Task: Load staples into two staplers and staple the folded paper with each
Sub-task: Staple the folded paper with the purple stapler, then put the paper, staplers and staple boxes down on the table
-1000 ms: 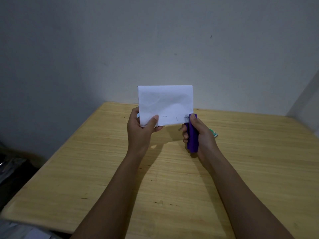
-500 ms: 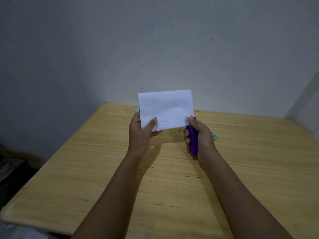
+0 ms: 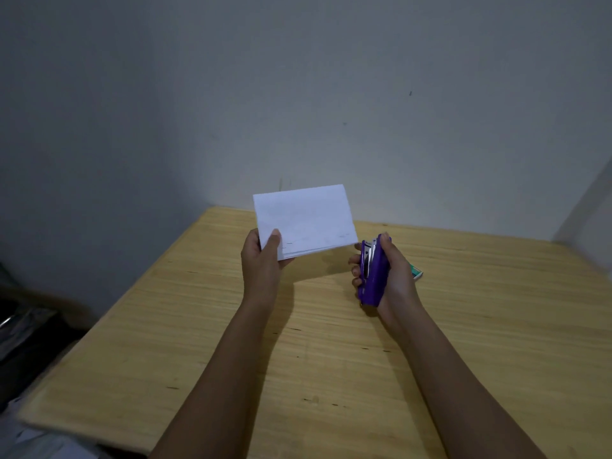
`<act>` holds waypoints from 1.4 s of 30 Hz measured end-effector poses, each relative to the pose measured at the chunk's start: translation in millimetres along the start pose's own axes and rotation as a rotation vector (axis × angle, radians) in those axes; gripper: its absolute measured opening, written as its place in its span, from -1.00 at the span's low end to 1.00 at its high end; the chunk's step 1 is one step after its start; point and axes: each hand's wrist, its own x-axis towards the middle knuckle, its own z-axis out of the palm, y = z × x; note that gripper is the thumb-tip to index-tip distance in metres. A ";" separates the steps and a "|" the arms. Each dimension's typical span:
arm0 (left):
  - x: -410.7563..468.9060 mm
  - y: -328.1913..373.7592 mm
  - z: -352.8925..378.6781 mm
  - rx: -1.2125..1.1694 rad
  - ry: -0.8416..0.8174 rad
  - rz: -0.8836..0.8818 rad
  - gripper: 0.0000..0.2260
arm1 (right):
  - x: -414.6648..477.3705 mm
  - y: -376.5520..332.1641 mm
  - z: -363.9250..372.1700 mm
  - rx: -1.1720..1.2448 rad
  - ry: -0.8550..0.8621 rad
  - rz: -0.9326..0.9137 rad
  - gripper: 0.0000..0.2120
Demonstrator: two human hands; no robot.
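Left hand (image 3: 261,263) pinching folded paper (image 3: 304,221) by near-left corner; right hand (image 3: 389,273) gripping purple stapler (image 3: 372,276), just right of paper.

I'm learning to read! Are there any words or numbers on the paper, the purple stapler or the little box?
No text can be read in this picture.
Folded paper in the left hand: only faint marks, no words.
Purple stapler in the right hand: no label visible.
Green and white box on the table: mostly hidden behind the hand, too small to read.
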 end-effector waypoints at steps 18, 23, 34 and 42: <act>47.2 15.7 -45.0 0.179 0.543 -0.161 -0.53 | 30.7 -6.9 47.8 -0.791 -0.010 0.028 -0.77; 57.8 13.4 -53.2 0.437 0.453 -0.161 -0.28 | 64.6 8.6 75.9 -1.177 0.013 -0.089 -0.80; 80.5 -6.9 -64.8 1.348 0.223 -0.167 -0.44 | 117.7 25.9 101.5 -1.564 0.104 -0.146 -0.73; 83.0 -19.9 -73.4 1.514 0.006 -0.023 -0.51 | 118.9 34.4 98.6 -1.459 0.038 -0.180 -0.68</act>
